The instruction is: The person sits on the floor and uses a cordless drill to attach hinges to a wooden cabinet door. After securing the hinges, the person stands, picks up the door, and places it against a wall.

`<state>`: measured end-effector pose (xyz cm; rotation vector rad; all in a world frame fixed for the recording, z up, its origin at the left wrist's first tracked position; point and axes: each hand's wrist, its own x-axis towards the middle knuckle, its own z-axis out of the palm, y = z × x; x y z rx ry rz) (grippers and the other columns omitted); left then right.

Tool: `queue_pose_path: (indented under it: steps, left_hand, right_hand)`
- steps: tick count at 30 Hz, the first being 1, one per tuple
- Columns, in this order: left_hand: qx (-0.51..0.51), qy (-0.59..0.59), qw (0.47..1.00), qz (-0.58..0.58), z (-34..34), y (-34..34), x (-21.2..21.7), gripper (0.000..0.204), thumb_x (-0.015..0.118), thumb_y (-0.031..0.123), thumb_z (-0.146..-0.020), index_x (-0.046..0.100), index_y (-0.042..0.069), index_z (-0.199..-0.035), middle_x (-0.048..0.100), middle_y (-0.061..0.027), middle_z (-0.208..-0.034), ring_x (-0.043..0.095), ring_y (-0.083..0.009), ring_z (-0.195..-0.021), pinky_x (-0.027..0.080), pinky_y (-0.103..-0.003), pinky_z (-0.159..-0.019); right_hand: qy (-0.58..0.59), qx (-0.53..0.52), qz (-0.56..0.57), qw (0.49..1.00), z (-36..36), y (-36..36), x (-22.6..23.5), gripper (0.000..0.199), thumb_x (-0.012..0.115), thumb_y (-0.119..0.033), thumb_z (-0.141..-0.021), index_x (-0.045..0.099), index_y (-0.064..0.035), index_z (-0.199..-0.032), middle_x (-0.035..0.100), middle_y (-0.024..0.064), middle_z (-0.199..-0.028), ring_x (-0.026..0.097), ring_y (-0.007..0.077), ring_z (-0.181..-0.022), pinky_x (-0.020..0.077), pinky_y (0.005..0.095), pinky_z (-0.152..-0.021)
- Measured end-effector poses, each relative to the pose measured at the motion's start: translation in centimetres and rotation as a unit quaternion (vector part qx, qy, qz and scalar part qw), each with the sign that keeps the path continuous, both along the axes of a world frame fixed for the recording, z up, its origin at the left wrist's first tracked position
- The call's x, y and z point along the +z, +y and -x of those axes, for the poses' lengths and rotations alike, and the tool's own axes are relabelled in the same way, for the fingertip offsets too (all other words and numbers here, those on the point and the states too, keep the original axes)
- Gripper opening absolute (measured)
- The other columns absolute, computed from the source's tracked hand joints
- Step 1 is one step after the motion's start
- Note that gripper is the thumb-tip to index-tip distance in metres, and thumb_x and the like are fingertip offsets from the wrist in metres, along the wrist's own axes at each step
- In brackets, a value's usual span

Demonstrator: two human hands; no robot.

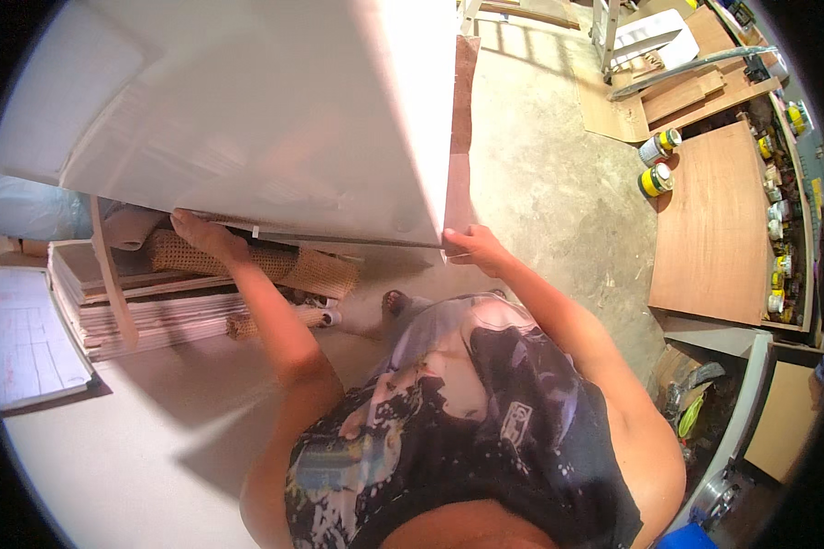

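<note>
A large glossy white panel fills the upper left and middle of the head view. Its near edge runs across in front of my body. My left hand is closed on that edge toward the left, with the fingertips partly hidden beneath it. At the near right corner, my right hand pinches the panel, thumb on the edge and fingers curled below. Along the panel's right side shows a brown strip. Behind my left hand, a roll of woven cane webbing lies under the panel.
Stacked sheets sit on the left, beside a paper with a line drawing. Two yellow-banded cans stand by a wooden board at right. Wood offcuts lie beyond, on the concrete floor.
</note>
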<state>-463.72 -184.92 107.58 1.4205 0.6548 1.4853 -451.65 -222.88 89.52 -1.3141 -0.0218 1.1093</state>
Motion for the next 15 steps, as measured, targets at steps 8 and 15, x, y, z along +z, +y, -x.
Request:
queue_pose_path:
  steps: [8,15]
  left_hand:
    - [-0.017,0.040,0.990,0.138,-0.2,-9.8,-4.3,0.069,0.036,0.052,-0.101,0.021,0.006,-0.151,0.024,-0.0174,-0.154,0.031,-0.0318,-0.139,0.026,-0.050,-0.112]
    - [-0.069,0.227,0.970,0.057,1.7,-17.4,-13.1,0.084,0.041,0.058,-0.097,0.016,-0.003,-0.151,0.016,-0.0233,-0.157,0.024,-0.0354,-0.143,0.021,-0.044,-0.116]
  right_hand:
    - [-0.008,0.061,-0.056,0.997,-1.7,0.3,-1.9,0.035,0.070,-0.023,-0.088,0.063,0.0069,-0.104,0.066,0.0120,-0.096,0.067,0.0194,-0.085,0.0591,0.0343,-0.071]
    - [-0.123,0.072,-0.052,0.988,-1.4,-0.4,-0.4,0.039,0.068,-0.029,-0.087,0.064,0.0078,-0.100,0.067,0.0111,-0.089,0.067,0.0183,-0.080,0.0546,0.0330,-0.066]
